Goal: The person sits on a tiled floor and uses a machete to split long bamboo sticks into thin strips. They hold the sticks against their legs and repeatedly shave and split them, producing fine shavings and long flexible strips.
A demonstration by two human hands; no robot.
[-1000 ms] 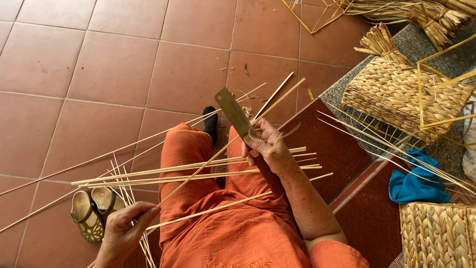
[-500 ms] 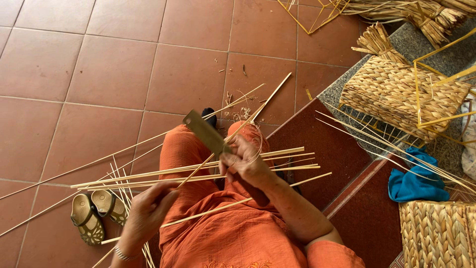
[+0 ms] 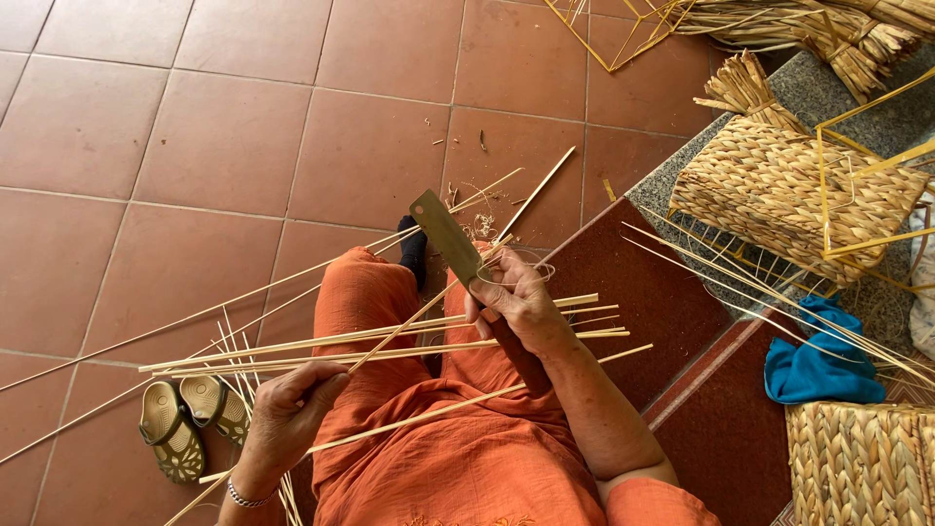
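A broad flat knife [image 3: 446, 237] with a dull metal blade points far-left, its dark handle near the lap. 1 thin pale bamboo strip [image 3: 429, 310] slants from near-left to far-right, crossing just beneath the blade.

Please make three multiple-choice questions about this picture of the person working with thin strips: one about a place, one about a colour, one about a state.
1. Where are the sandals?
A. On the tiled floor near the left hand
B. On the lap
C. On the woven basket

2. What colour is the cloth lying by the baskets?
A. Red
B. Blue
C. White

3. How does the right hand stand?
A. Open and empty
B. Closed around the knife
C. Flat on the floor

Answers:
1. A: the pair lies on the tiles just left of the left hand.
2. B: it is blue, between the woven basket and another basket below it.
3. B: the fingers wrap the handle of the knife, whose blade points away, while the left hand pinches a thin strip.
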